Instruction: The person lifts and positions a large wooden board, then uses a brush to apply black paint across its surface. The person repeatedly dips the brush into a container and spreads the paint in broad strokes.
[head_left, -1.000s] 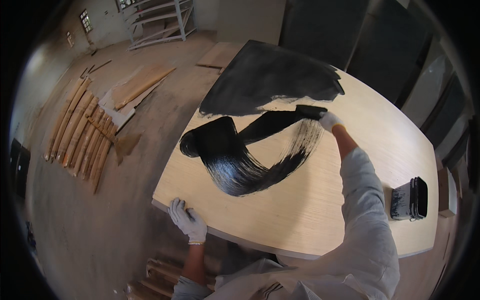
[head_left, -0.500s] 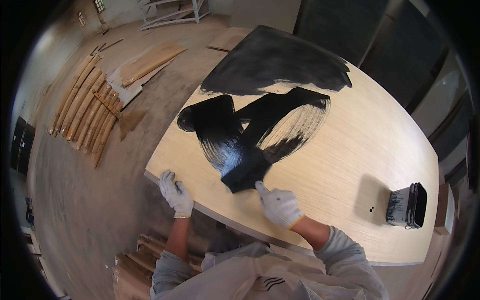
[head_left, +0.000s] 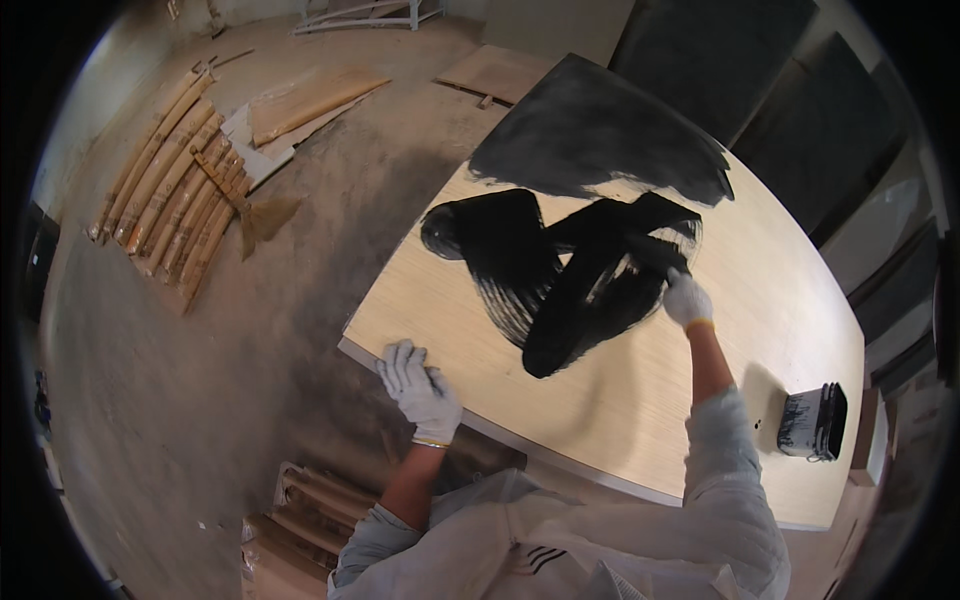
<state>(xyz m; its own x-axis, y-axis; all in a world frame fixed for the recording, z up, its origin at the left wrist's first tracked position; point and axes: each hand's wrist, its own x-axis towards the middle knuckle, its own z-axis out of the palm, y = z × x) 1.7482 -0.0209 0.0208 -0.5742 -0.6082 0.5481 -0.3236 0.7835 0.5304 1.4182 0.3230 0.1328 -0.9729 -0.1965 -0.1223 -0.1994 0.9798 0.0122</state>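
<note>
One left hand point(head_left: 420, 392) rested uncurled on the near edge of the tabletop point(head_left: 780, 285), one bucket point(head_left: 808, 422) sat off right, one right hand point(head_left: 688, 300) was clamped on one black tool point(head_left: 662, 256) over the nearer of two paint patches point(head_left: 565, 315). Tool's outline kinda vanished into the black. Half a second earlier, that tool was way closer in.

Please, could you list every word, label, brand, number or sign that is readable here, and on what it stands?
None can be read.
Brown wrapped bundles: faint marks, too small to read.
Bucket: dark streaks, no legible text.
Clothing: dark stripes, no legible words.
</note>
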